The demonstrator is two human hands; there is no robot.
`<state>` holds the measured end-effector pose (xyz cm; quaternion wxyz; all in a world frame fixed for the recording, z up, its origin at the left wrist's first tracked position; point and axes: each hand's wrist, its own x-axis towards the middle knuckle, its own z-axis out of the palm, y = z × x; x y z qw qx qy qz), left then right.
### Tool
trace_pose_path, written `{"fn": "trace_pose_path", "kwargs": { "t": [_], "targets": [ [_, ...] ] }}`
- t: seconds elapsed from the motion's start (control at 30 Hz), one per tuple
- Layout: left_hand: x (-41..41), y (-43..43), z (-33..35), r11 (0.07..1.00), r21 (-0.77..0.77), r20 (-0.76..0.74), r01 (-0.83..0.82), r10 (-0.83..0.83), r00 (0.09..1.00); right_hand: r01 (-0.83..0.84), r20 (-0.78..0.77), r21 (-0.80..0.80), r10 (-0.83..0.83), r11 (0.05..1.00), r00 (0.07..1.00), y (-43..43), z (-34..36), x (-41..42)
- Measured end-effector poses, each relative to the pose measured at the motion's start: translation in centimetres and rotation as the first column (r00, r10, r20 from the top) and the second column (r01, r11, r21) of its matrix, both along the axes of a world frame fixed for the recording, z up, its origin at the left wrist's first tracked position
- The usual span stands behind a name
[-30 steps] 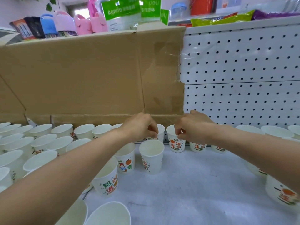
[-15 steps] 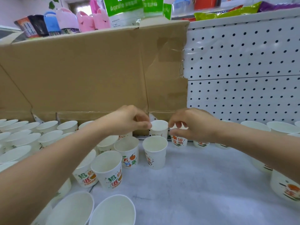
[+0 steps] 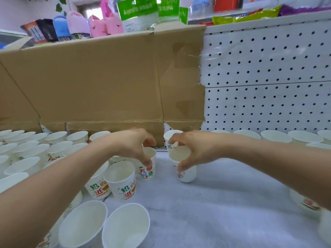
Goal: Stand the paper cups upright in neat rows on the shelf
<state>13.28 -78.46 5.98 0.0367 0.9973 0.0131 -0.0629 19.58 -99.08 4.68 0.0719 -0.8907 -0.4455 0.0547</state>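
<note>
Several white paper cups with coloured print stand upright on the white shelf (image 3: pixel 223 212). My left hand (image 3: pixel 132 145) arches over one printed cup (image 3: pixel 147 173), thumb on its near wall and fingers at its far rim. My right hand (image 3: pixel 195 149) holds another cup (image 3: pixel 186 173) the same way, thumb on the front and fingers over the far rim. One more cup (image 3: pixel 170 136) stands just behind, by the back wall. Rows of cups (image 3: pixel 35 149) fill the left side, and a back row (image 3: pixel 275 136) runs along the right.
A flattened cardboard sheet (image 3: pixel 100 83) leans against the back on the left, with white pegboard (image 3: pixel 268 83) to its right. Packaged goods (image 3: pixel 138 13) sit on the shelf above. Two cups (image 3: pixel 105 226) stand near the front edge.
Both hands have drawn back from the rear row toward me. Each now closes over a cup in the second row, left on the printed cup, right on the one beside it.
</note>
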Motion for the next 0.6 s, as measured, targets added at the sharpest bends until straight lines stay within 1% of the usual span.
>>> {"fn": "trace_pose_path", "kwargs": {
  "t": [0.13,0.2,0.27,0.37,0.47,0.6],
  "targets": [
    [0.5,-3.4,-0.1,0.994,0.004,0.021,0.111,-0.111,0.994,0.107,-0.114,-0.106,-0.119,0.989,0.986,-7.0,1.8,0.9],
    [1.3,-5.7,-0.2,0.984,-0.027,0.038,0.177,-0.176,0.984,0.16,-0.143,-0.16,-0.184,0.974,0.973,-9.9,1.9,1.1],
    [2.3,-8.4,-0.5,0.968,-0.065,0.061,0.242,-0.238,0.969,0.196,-0.15,-0.176,-0.223,0.965,0.963,-11.9,1.7,1.0],
    [3.5,-12.2,-0.7,0.951,-0.089,0.099,0.297,-0.289,0.952,0.207,-0.152,-0.163,-0.232,0.965,0.961,-13.3,1.4,1.0],
    [4.2,-14.3,-1.1,0.951,-0.118,0.101,0.287,-0.276,0.956,0.223,-0.15,-0.151,-0.245,0.963,0.958,-14.1,1.4,0.7],
    [4.0,-13.5,-1.0,0.95,-0.174,0.129,0.258,-0.238,0.963,0.31,-0.057,-0.055,-0.313,0.949,0.948,-15.0,1.7,0.3]
  ]
}}
